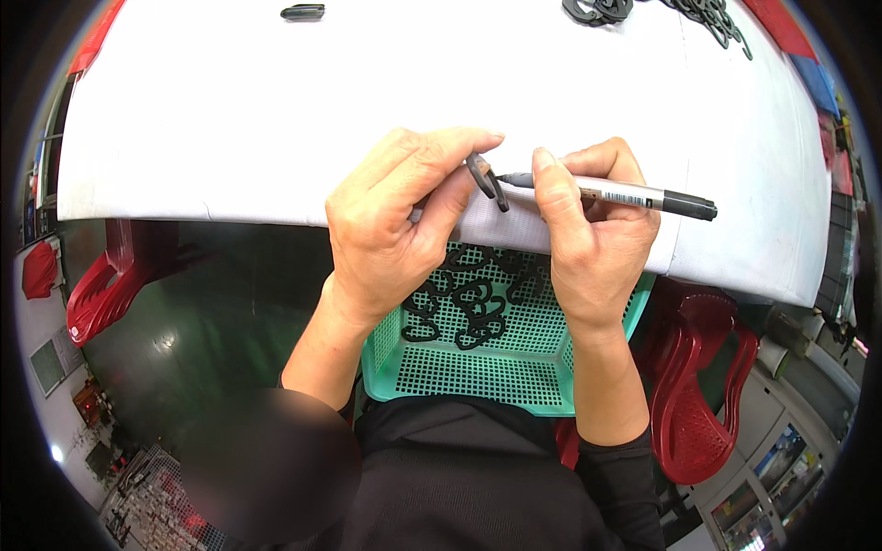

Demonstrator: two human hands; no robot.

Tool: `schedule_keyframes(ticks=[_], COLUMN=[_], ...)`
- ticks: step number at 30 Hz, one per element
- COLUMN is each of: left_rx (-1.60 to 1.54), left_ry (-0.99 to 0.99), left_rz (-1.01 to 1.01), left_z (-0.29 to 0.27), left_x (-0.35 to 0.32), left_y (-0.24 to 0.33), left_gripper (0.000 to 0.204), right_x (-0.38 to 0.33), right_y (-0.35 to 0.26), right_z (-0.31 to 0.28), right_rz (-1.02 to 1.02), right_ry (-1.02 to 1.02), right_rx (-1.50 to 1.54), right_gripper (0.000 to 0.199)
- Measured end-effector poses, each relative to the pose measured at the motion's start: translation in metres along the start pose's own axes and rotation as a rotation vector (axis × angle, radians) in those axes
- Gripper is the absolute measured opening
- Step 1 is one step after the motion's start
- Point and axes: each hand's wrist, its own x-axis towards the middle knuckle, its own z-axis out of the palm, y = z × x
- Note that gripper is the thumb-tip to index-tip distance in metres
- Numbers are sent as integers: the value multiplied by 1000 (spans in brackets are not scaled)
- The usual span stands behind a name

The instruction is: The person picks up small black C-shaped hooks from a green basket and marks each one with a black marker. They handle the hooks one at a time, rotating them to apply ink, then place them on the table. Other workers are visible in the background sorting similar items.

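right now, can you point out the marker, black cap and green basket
marker [625, 196]: head view, on the pale barrel
black cap [302, 12]: head view, on the middle of its side
green basket [482, 375]: head view, on the mesh nearest the person

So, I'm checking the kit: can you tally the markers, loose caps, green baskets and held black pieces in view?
Marker: 1
Loose cap: 1
Green basket: 1
Black piece in the left hand: 1
Total: 4
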Motion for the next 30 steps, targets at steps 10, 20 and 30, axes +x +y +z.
schedule_keyframes(ticks=[10, 20, 30], left_rx=[27, 61, 28], left_ry=[-67, -78, 14], left_rz=[15, 54, 256], left_z=[-4, 3, 4], left_x=[0, 6, 7], left_y=[0, 9, 5], left_gripper=[30, 35, 38], right_x=[-3, 1, 12], right_y=[8, -3, -19], right_z=[-4, -1, -17], right_rz=[-55, -273, 114], right_ry=[72, -48, -45], right_rx=[67, -84, 181], right_gripper=[16, 15, 14])
